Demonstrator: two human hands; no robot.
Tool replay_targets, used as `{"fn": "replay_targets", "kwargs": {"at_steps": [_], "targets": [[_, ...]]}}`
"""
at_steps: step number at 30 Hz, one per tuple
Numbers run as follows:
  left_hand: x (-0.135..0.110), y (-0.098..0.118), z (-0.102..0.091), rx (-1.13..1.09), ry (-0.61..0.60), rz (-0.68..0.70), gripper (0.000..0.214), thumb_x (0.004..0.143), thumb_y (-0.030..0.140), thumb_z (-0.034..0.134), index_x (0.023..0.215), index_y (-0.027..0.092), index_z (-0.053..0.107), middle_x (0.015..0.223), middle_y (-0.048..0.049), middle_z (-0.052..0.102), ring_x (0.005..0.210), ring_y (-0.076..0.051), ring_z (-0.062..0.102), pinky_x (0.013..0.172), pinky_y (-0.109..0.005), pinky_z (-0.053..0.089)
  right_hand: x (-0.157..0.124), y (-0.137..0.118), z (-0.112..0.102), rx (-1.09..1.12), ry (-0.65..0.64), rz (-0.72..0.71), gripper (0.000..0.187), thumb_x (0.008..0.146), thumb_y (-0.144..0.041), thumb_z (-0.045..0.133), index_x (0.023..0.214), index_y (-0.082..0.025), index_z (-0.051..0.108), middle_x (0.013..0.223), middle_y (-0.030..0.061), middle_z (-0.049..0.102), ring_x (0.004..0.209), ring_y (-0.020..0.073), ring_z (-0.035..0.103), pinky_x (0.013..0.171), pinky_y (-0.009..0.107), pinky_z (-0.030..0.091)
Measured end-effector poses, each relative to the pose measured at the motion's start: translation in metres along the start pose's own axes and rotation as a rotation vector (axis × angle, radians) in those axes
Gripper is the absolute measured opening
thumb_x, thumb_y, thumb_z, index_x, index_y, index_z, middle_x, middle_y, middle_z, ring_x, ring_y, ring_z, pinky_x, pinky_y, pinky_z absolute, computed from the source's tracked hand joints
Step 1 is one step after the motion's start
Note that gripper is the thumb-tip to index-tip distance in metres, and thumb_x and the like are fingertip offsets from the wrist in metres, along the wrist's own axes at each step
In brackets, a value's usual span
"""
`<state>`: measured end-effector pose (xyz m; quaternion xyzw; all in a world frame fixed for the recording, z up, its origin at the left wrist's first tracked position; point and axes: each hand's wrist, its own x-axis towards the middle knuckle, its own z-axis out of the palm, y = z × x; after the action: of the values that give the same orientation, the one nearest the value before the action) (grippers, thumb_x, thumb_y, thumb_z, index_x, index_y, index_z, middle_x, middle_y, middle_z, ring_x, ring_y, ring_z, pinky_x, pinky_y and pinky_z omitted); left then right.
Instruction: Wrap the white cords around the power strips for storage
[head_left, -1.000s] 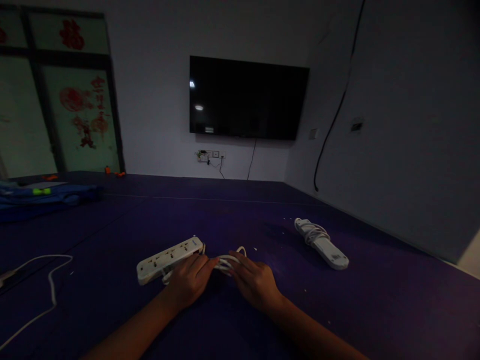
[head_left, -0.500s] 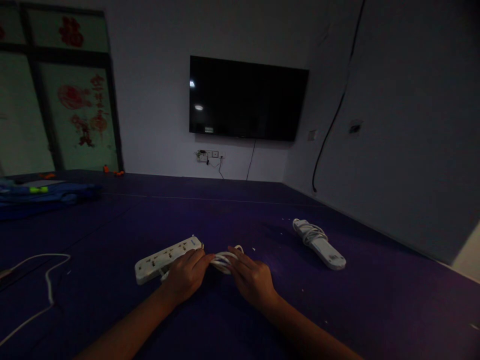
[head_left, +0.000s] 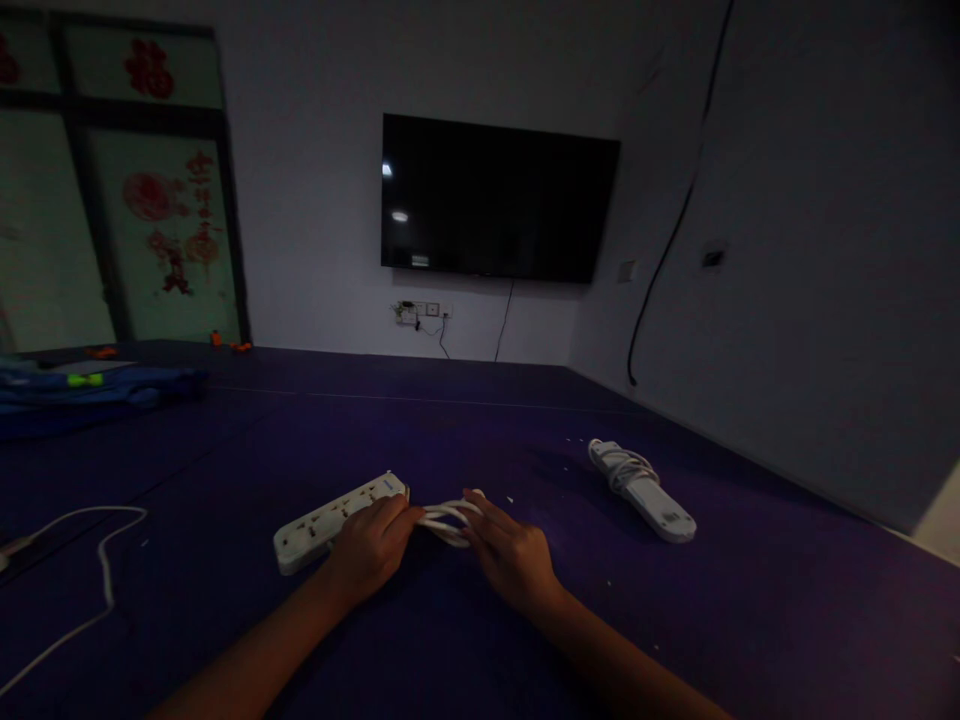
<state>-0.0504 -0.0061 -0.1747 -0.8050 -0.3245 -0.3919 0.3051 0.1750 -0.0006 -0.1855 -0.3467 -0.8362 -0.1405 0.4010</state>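
Note:
A looped bundle of white power cord [head_left: 448, 522] stretches between my two hands. My left hand [head_left: 375, 540] pinches its left end, close beside a white power strip [head_left: 330, 522] with several sockets facing up. On the other side, my right hand [head_left: 514, 555] has its fingers closed around the right end of the loops. Part of the strip's near edge is hidden behind my left hand. Farther right on the purple surface lies a second white power strip [head_left: 656, 505], its own cord wound around one end.
A loose white cable [head_left: 105, 565] curves over the purple surface [head_left: 420, 420] at the left. Blue cloth [head_left: 142, 385] lies behind it. Small orange objects [head_left: 240, 347] sit by the glass door. A television [head_left: 499, 200] hangs on the far wall, and a dark cable [head_left: 671, 250] runs down the right wall.
The cord loops between my hands look drawn slightly longer and flatter. My right hand has shifted a little to the right. The view has moved slightly; both strips lie where they were.

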Motion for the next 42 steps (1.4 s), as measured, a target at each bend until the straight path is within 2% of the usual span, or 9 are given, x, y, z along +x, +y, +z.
{"fn": "replay_targets", "kwargs": {"at_steps": [3,10,17,21,26,30,35,42], "targets": [[0.001,0.004,-0.002,0.031,0.024,0.023,0.023,0.088,0.013,0.04,0.095,0.016,0.061,0.084,-0.0063,0.064,0.075,-0.016,0.062,0.066,-0.027,0.053,-0.002,0.002,0.0,0.001,0.005,-0.035,0.028,0.089,-0.02,0.044,0.11,-0.023,0.063,0.127,0.0059,0.056,0.098,0.0155,0.064,0.073,0.022,0.056],[0.007,0.016,-0.006,0.016,0.084,0.06,0.018,0.088,0.019,0.047,0.095,0.015,0.064,0.088,-0.0067,0.067,0.086,-0.017,0.063,0.083,-0.033,0.052,-0.002,-0.001,0.001,-0.004,0.023,-0.08,0.027,0.089,-0.019,0.044,0.107,-0.021,0.064,0.124,0.0083,0.058,0.092,0.0168,0.066,0.07,0.023,0.057],[0.006,0.019,-0.007,0.072,0.126,0.099,0.02,0.088,0.013,0.046,0.094,0.015,0.065,0.084,-0.0054,0.068,0.082,-0.017,0.064,0.079,-0.032,0.054,-0.002,0.0,0.0,-0.002,0.009,-0.115,0.028,0.089,-0.02,0.044,0.11,-0.021,0.063,0.124,0.0092,0.058,0.091,0.0173,0.067,0.067,0.024,0.057],[0.007,0.019,-0.007,0.091,0.097,0.104,0.019,0.088,0.012,0.046,0.091,0.015,0.065,0.08,-0.0047,0.067,0.077,-0.016,0.064,0.075,-0.03,0.055,-0.003,0.003,0.001,0.003,-0.011,-0.111,0.028,0.089,-0.021,0.045,0.111,-0.022,0.062,0.125,0.0086,0.057,0.092,0.0177,0.067,0.069,0.026,0.058],[0.006,0.014,-0.004,0.093,0.09,0.111,0.018,0.088,0.012,0.046,0.087,0.015,0.064,0.078,-0.0048,0.066,0.073,-0.015,0.063,0.069,-0.029,0.055,-0.002,0.0,0.001,-0.015,-0.016,-0.09,0.029,0.088,-0.021,0.047,0.112,-0.021,0.062,0.126,0.0086,0.056,0.093,0.0189,0.066,0.068,0.025,0.058],[0.004,0.005,0.0,0.072,0.117,0.135,0.019,0.088,0.011,0.045,0.091,0.015,0.063,0.08,-0.0055,0.066,0.075,-0.015,0.064,0.072,-0.029,0.056,-0.001,-0.003,0.0,-0.007,0.013,-0.053,0.028,0.089,-0.021,0.046,0.112,-0.021,0.062,0.127,0.0085,0.055,0.094,0.0176,0.066,0.072,0.024,0.057],[-0.003,-0.006,0.004,0.059,0.086,0.137,0.023,0.09,0.011,0.04,0.098,0.015,0.062,0.086,-0.0068,0.067,0.083,-0.016,0.065,0.075,-0.027,0.056,-0.001,0.002,0.003,0.029,0.024,0.048,0.029,0.088,-0.024,0.047,0.113,-0.026,0.062,0.128,0.005,0.054,0.093,0.0164,0.066,0.072,0.024,0.056],[-0.006,-0.018,0.008,0.056,0.083,0.157,0.025,0.092,0.013,0.035,0.097,0.013,0.06,0.091,-0.0088,0.066,0.09,-0.017,0.064,0.081,-0.029,0.055,-0.002,0.006,0.007,0.06,0.016,0.136,0.03,0.088,-0.026,0.046,0.113,-0.029,0.062,0.13,0.0021,0.053,0.095,0.0165,0.065,0.074,0.024,0.056]]}}
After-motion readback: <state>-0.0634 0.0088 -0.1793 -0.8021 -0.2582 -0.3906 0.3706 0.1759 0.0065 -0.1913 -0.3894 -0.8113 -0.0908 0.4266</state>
